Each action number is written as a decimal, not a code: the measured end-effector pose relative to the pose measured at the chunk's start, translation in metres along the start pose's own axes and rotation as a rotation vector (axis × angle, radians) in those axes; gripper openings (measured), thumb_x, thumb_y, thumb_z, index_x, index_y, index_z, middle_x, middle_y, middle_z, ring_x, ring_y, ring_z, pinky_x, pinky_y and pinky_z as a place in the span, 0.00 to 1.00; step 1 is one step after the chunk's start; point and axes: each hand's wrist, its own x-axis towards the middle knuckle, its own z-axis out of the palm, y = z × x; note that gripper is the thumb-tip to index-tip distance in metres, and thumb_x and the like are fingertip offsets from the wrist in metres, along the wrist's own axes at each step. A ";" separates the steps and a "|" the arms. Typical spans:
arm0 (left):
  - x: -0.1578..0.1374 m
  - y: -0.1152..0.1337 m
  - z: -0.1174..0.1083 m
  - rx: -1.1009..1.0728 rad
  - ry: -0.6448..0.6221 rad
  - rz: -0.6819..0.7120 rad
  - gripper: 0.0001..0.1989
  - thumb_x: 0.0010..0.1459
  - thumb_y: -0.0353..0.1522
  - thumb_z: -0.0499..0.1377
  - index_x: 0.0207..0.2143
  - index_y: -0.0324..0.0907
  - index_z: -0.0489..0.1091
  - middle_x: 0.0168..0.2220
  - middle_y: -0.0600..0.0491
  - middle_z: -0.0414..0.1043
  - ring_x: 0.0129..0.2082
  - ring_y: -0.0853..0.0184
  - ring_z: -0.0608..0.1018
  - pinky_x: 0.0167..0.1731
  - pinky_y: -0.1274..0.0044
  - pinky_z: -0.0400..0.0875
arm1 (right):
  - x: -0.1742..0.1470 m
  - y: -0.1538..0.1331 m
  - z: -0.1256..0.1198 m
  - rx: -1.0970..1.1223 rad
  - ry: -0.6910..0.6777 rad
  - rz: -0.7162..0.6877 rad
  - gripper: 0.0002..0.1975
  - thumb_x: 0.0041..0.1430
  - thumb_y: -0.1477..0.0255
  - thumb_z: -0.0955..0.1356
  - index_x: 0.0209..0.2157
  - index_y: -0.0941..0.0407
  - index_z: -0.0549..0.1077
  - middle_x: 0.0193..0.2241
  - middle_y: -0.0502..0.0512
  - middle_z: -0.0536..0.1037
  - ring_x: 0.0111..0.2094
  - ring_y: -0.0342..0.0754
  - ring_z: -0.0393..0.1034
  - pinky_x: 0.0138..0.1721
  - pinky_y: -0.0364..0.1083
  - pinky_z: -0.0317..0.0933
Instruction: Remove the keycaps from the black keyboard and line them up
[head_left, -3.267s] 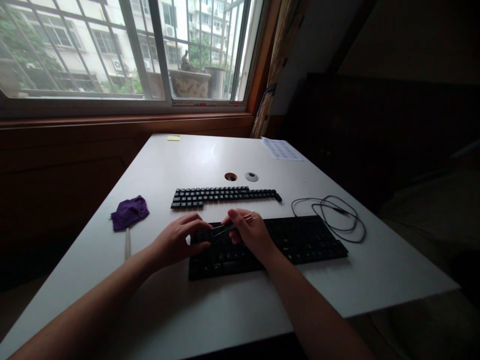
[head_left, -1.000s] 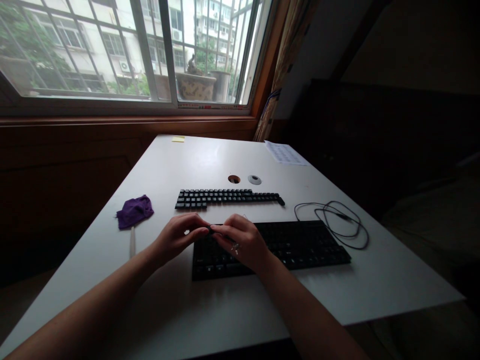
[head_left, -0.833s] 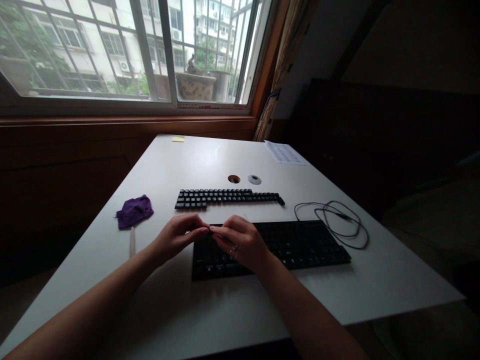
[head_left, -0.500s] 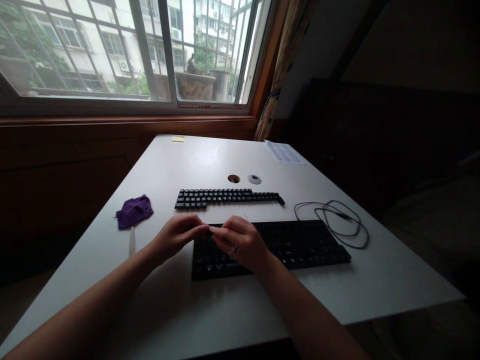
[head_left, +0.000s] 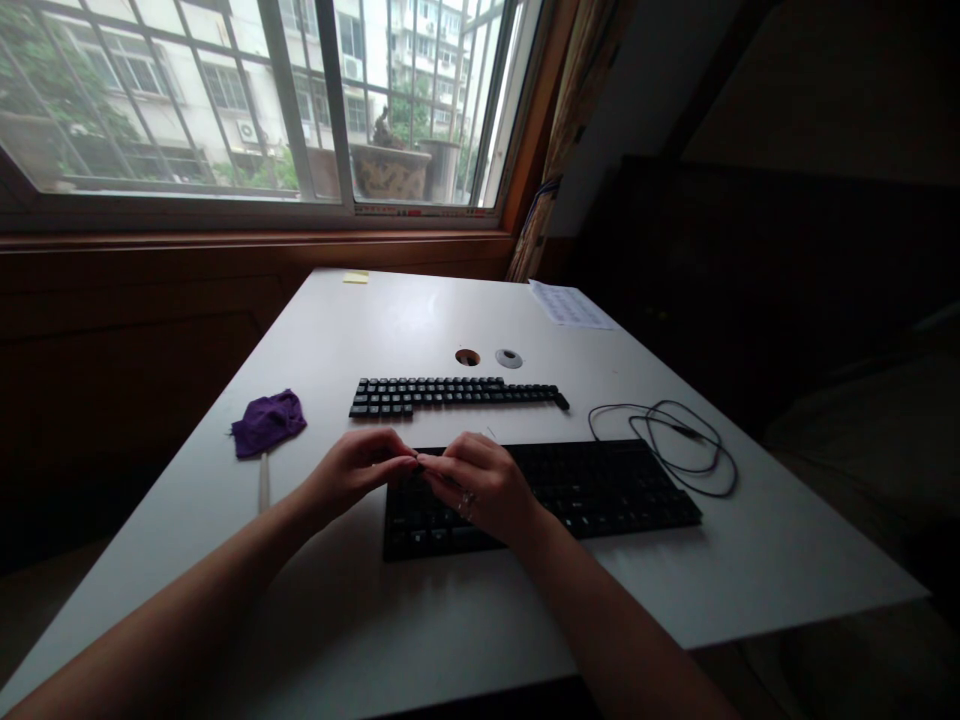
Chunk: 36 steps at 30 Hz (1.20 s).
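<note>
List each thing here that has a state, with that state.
Left hand, fingertips pinched
Right hand, fingertips pinched
Long black plastic keyboard, lying flat
Small black plastic keycaps, loose, in rows
Thin black cable, loosely looped
Small purple cloth, crumpled
White rectangular printed paper, laid out
Patterned fabric curtain, gathered
Round desk hole, uncovered

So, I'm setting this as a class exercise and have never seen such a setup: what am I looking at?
There's no machine, just a person's bare left hand and right hand, seen by a camera worn on the head, looking forward and down. On the white table lie a black keyboard, rows of loose keys beyond it, a purple cloth, a pale stick, a cable and paper. The fingertips meet over the keyboard; whatever they pinch is too small to tell. Some shiny wire shows in the right hand's fingers.
</note>
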 end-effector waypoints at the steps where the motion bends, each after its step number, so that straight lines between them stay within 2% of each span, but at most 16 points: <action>1: 0.000 0.000 0.000 -0.014 -0.003 -0.005 0.13 0.58 0.38 0.64 0.31 0.35 0.73 0.24 0.53 0.72 0.24 0.71 0.73 0.26 0.80 0.68 | 0.000 0.000 0.000 0.001 -0.002 0.000 0.09 0.64 0.73 0.67 0.44 0.56 0.76 0.27 0.52 0.72 0.30 0.44 0.65 0.34 0.45 0.64; 13: 0.001 0.008 0.000 0.048 -0.006 -0.021 0.15 0.61 0.38 0.60 0.28 0.35 0.73 0.22 0.54 0.71 0.24 0.72 0.72 0.26 0.81 0.66 | -0.002 0.001 0.002 -0.010 -0.009 0.010 0.08 0.63 0.73 0.67 0.43 0.56 0.76 0.28 0.52 0.73 0.30 0.44 0.65 0.34 0.45 0.63; 26: 0.000 0.005 -0.001 -0.001 0.046 -0.019 0.16 0.63 0.40 0.57 0.38 0.35 0.75 0.27 0.51 0.73 0.27 0.70 0.73 0.28 0.80 0.69 | -0.004 0.002 0.001 0.001 0.024 0.051 0.09 0.63 0.72 0.68 0.45 0.54 0.76 0.29 0.52 0.72 0.30 0.44 0.66 0.35 0.45 0.64; 36: 0.000 0.007 -0.002 0.052 -0.027 -0.022 0.14 0.61 0.39 0.59 0.37 0.36 0.76 0.27 0.52 0.72 0.28 0.69 0.73 0.29 0.79 0.69 | -0.004 0.002 0.001 0.002 0.005 0.068 0.10 0.63 0.72 0.68 0.46 0.53 0.77 0.29 0.52 0.73 0.31 0.45 0.67 0.36 0.46 0.65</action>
